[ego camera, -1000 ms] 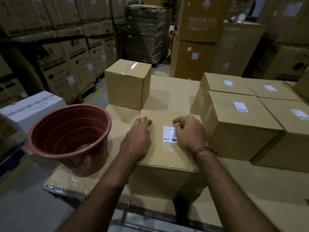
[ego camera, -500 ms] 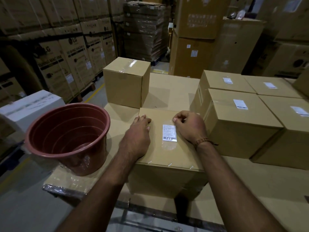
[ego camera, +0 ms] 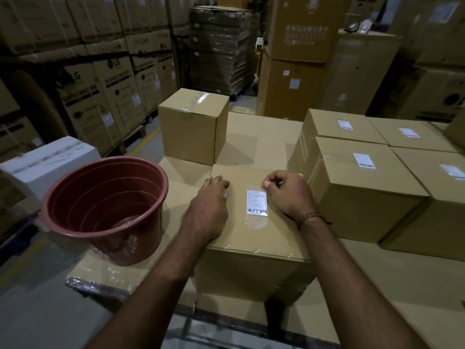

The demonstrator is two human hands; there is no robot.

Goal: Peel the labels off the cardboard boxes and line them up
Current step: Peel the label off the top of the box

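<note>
- A flat cardboard surface (ego camera: 261, 137) carries everything.
- A reddish-brown plastic tub (ego camera: 105, 207) stands at its left front corner.
- A plain box (ego camera: 191, 127) stands at the back left.
- The labelled box (ego camera: 251, 270) sits at the front middle.
- Four labelled boxes (ego camera: 364, 197) stand packed together on the right.

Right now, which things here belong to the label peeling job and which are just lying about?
Part of the job:
- near box under both hands
- its label
- labelled boxes on the right
- unlabelled box behind
- red tub, possibly for peeled labels

Just lying about:
- white box
- stacked cartons behind
</note>
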